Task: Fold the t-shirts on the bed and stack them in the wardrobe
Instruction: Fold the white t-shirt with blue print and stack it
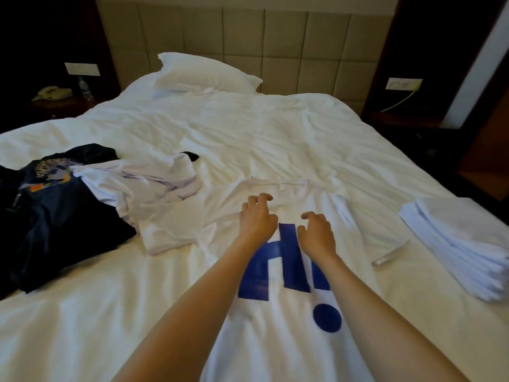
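A white t-shirt [289, 340] with a big blue print lies spread face up on the bed [220, 128], collar pointing away from me. My left hand [257, 216] rests on its chest just below the collar, fingers loosely curled and holding nothing. My right hand [316, 232] hovers or rests beside it on the blue print, fingers also loosely curled. A crumpled white t-shirt [154, 188] lies to the left, partly over a dark navy printed t-shirt [55, 216]. A stack of folded white t-shirts [462, 244] sits at the right edge.
A white pillow [203, 73] lies at the padded headboard. A nightstand at the back left carries a phone [52, 93] and a water bottle [85, 89]. Dark floor shows past the bed's right side.
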Demonstrator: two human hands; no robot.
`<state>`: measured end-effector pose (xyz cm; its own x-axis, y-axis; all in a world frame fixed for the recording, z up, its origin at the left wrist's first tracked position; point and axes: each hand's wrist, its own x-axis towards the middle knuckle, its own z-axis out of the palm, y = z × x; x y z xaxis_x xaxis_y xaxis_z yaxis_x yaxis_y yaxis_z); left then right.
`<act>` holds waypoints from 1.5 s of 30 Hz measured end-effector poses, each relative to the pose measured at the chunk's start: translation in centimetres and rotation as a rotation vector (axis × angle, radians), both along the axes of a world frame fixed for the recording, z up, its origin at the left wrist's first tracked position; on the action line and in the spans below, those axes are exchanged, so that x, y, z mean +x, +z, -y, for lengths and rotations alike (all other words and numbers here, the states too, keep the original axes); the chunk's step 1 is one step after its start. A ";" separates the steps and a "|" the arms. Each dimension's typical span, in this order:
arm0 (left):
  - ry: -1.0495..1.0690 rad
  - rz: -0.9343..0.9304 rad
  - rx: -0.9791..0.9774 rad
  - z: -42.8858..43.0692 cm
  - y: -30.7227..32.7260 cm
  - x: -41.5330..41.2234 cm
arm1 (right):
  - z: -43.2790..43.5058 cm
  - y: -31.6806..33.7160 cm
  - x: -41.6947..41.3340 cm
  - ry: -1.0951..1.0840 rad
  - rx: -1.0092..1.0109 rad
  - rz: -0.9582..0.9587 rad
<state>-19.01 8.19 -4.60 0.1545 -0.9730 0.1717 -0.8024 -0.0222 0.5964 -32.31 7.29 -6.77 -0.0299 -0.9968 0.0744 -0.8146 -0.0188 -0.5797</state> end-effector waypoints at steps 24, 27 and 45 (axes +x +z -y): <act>-0.432 -0.079 0.107 1.3 -3.5 -19.7 | 3.8 2.2 -20.3 -0.714 -0.130 0.442; -0.457 -0.044 0.125 1.8 -3.6 -20.6 | 4.2 2.5 -21.4 -0.724 -0.169 0.386; -0.413 0.162 0.202 4.4 -3.2 -16.8 | 5.3 -1.5 -16.2 -0.170 -0.060 -0.264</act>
